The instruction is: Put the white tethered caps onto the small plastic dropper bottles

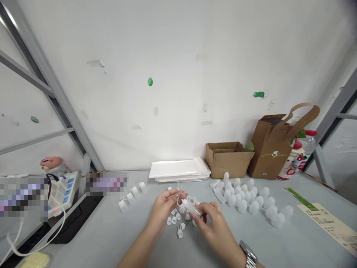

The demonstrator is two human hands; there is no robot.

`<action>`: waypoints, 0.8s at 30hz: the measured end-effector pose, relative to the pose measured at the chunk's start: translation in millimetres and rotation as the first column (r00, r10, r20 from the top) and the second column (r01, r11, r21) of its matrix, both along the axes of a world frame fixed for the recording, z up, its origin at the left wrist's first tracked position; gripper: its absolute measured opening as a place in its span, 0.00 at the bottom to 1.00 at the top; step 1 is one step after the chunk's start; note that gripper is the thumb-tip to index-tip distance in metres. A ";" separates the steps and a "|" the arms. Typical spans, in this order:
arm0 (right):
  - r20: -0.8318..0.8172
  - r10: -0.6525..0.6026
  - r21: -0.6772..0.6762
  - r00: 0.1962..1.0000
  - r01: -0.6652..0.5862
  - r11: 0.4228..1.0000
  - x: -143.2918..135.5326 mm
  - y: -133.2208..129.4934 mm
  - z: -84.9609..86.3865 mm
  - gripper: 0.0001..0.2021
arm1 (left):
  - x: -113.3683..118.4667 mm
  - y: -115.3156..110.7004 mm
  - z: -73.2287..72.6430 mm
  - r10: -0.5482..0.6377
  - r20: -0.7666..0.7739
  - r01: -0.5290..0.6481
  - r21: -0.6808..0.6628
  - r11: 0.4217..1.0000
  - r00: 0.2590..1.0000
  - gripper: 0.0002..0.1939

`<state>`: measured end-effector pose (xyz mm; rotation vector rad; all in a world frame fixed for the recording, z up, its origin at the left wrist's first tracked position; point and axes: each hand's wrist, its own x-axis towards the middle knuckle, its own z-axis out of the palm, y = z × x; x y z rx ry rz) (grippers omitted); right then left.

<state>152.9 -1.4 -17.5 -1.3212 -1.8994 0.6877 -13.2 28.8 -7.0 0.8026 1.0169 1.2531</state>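
Observation:
Near the middle of the desk, my right hand (212,220) grips a small clear plastic bottle (193,209), tilted with its neck toward the left. My left hand (161,207) pinches the white cap (182,201) at that neck; a thin loop hangs from the cap. Whether the cap is fully seated I cannot tell. Under and between both hands lies a pile of loose white caps (174,220), partly hidden by the fingers. Several capped bottles (131,199) stand in a row to the left. On the right is a large group of translucent bottles (242,205), a few lying down.
White padded envelopes (178,169) are stacked against the wall, beside an open cardboard box (230,163) and a brown paper bag (269,152). At left are a power strip (67,193) with cables and a black mat (76,219). A printed card (329,223) lies far right.

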 end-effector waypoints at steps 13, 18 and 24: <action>-0.113 -0.038 -0.030 0.993 0.035 0.999 -2.0 1.2 -2.2 0.13 | 11.4 -7.8 4.2 -0.094 0.106 0.086 0.072 0.994 0.990 0.22; -0.158 0.050 -0.045 0.986 -0.058 0.997 -3.9 -1.6 -1.6 0.14 | 18.6 -23.7 8.5 0.007 -0.149 0.016 0.158 0.987 0.989 0.18; -0.116 0.146 -0.039 0.983 -0.151 0.988 -5.2 -9.0 1.5 0.15 | -30.6 -58.2 10.4 0.368 -0.454 -0.298 0.221 0.929 0.812 0.16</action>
